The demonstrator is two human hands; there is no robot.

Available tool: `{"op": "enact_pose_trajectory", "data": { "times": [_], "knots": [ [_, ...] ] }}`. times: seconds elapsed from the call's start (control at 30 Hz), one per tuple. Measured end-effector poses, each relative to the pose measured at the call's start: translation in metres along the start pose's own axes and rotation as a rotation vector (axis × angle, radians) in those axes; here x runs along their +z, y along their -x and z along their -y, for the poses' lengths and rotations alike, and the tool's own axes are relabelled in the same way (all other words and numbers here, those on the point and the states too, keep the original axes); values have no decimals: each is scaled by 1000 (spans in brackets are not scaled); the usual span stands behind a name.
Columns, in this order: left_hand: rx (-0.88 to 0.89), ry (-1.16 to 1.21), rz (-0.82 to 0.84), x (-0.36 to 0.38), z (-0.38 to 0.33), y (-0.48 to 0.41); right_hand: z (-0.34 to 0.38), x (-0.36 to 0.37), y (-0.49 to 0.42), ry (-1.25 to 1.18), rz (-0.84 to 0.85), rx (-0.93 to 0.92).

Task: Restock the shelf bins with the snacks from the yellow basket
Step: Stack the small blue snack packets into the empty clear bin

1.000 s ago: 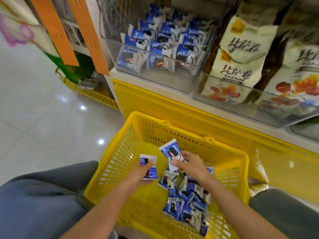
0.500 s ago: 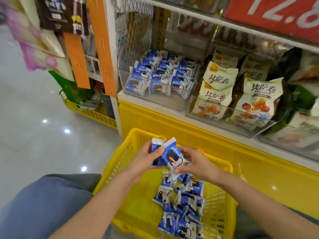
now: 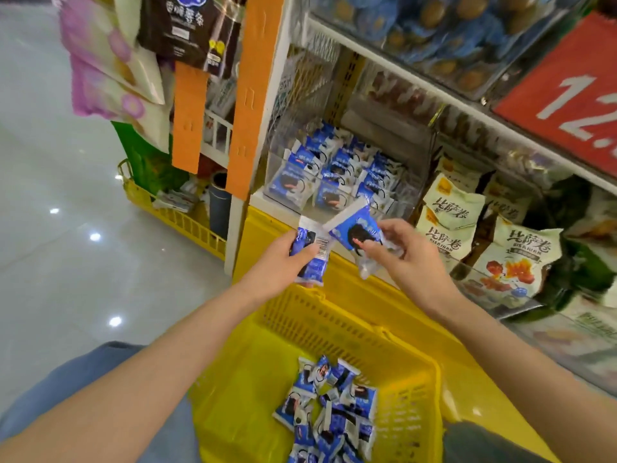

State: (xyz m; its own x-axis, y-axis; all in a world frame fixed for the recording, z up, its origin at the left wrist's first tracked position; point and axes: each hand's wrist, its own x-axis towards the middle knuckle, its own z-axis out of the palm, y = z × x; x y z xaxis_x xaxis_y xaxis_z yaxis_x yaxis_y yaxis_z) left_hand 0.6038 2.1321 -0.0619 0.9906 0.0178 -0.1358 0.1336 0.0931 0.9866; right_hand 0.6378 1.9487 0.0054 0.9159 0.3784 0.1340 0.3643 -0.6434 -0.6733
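Mid-transfer by appearance, the left hand (image 3: 283,262) and right hand (image 3: 400,259) are each pinching one blue-and-white foil snack packet (image 3: 355,228) in the grip, next needing lowering into the clear acrylic shelf bin (image 3: 272,162).

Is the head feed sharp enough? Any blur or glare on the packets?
Head view: red price sign smeared by motion blur; glare spots on the glossy grey floor; wide-angle bending towards the edges; blue-and-white snack packet in the right hand fairly sharp and readable.

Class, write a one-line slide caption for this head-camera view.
Left hand and right hand hold blue snack packets above the yellow basket, facing the shelf bin.
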Motion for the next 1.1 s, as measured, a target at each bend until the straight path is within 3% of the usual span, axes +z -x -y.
{"op": "enact_pose_trajectory", "data": {
  "times": [0.13,0.23,0.3,0.47,0.57,0.73,0.97,1.03,1.1],
  "knots": [
    [-30,76,-102,-21,-13,-14,18,-21,-68,119,-147,-19],
    [-52,138,-137,-32,-19,-22,15,-23,-120,266,-167,25],
    [-46,165,-138,-39,-21,-26,7,-21,-149,353,-40,86],
    [-38,196,-159,-55,-23,-36,-16,-8,-187,508,467,117],
    [-29,223,-191,-60,-23,-42,-25,5,-193,519,556,132],
    [-20,266,-191,-61,-23,-45,-36,21,-197,513,374,40],
    [-113,333,-211,-66,-24,-41,-36,26,-188,527,348,84],
    [-124,343,-185,-66,-25,-38,-27,27,-180,466,216,100],
    [-98,344,-152,-65,-25,-34,-10,28,-165,337,-64,39]
  ]
}}
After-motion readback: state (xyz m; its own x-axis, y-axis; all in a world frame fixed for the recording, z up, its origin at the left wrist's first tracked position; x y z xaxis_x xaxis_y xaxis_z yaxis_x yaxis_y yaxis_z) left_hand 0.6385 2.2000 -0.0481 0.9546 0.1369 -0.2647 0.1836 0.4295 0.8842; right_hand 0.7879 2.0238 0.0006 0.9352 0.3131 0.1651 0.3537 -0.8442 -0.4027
